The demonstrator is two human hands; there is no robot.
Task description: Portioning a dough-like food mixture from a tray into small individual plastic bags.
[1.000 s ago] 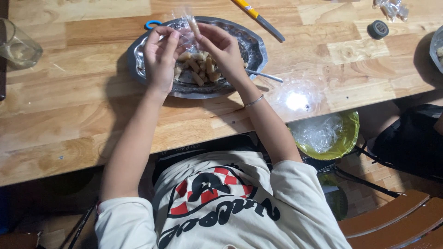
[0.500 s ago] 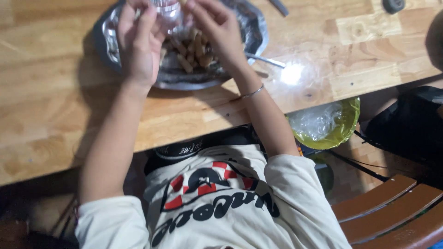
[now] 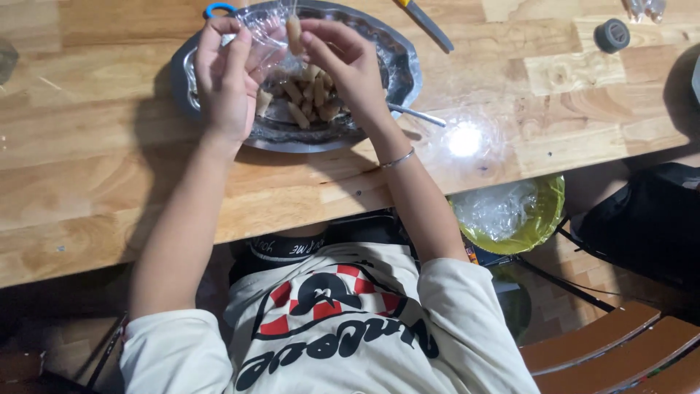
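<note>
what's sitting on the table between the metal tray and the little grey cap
In the head view, a knife lies between the metal tray and the grey cap.

At upper centre, our left hand (image 3: 226,76) and right hand (image 3: 346,62) hold a clear plastic wrapper (image 3: 264,33) over a metal tray (image 3: 399,69) of pale sticks (image 3: 302,98).

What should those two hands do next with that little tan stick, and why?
Probably slip the tan stick-shaped piece, pinched by the right hand, down into the clear plastic bag that the left hand holds open above the round metal tray of similar pieces.
</note>
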